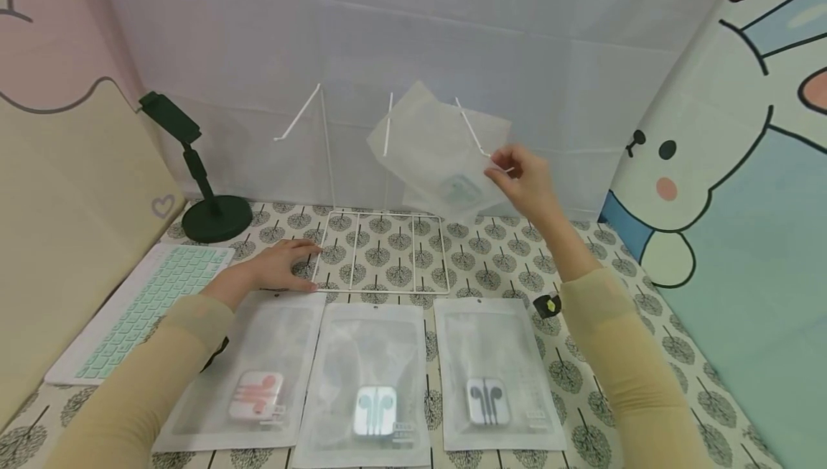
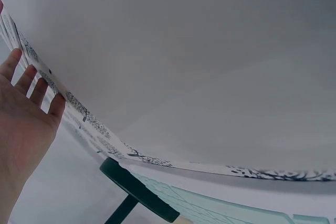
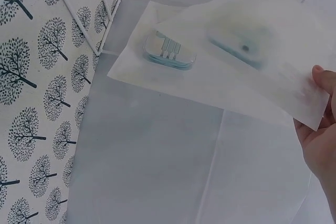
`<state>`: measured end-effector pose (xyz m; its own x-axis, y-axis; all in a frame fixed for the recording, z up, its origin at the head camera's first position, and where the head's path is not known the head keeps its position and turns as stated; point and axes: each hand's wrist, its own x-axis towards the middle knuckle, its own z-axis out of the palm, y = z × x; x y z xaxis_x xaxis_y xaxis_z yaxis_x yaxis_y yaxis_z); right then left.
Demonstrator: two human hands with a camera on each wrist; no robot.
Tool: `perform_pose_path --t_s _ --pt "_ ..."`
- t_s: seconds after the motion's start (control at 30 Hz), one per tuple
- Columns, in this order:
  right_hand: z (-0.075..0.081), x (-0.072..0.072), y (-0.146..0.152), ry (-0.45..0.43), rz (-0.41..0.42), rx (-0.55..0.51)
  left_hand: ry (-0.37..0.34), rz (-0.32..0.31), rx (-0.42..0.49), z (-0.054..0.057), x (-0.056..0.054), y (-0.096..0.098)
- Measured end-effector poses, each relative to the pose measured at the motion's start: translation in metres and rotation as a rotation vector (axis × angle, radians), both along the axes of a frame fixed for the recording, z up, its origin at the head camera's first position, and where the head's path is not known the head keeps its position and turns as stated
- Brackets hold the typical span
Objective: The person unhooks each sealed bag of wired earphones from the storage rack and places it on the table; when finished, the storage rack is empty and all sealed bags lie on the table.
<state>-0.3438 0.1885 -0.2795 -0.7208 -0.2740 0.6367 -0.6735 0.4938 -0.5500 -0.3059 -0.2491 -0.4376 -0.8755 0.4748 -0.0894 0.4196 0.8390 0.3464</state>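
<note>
My right hand pinches the edge of a translucent white pouch beside a right-hand prong of a white wire rack. Teal wired earphones in a case show through the pouch. The right wrist view shows a second pouch behind it, also with teal earphones. Whether the prong passes through the held pouch, I cannot tell. My left hand lies with extended fingers at the left side of the rack's base. Nearer me lie three similar pouches, holding pink earphones, teal earphones and dark earphones.
On the left are a white keyboard with mint keys and a dark green stand. A small black object sits by my right sleeve. Pale fabric hangs behind the rack, and printed cloth walls flank the table.
</note>
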Motion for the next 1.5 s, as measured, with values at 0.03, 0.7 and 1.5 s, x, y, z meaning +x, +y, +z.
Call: perform_pose_path --t_s 0.03,0.7,1.5 --pt "0.000 0.001 0.000 0.006 -0.001 0.003 -0.003 0.001 0.001 0.000 0.000 0.000" --pt "0.024 0.054 -0.013 0.092 -0.043 0.015 -0.008 0.004 -0.004 0.003 0.001 0.001" --pt "0.017 0.047 0.011 0.205 0.034 -0.041 0.002 -0.007 0.002 -0.002 -0.003 0.000"
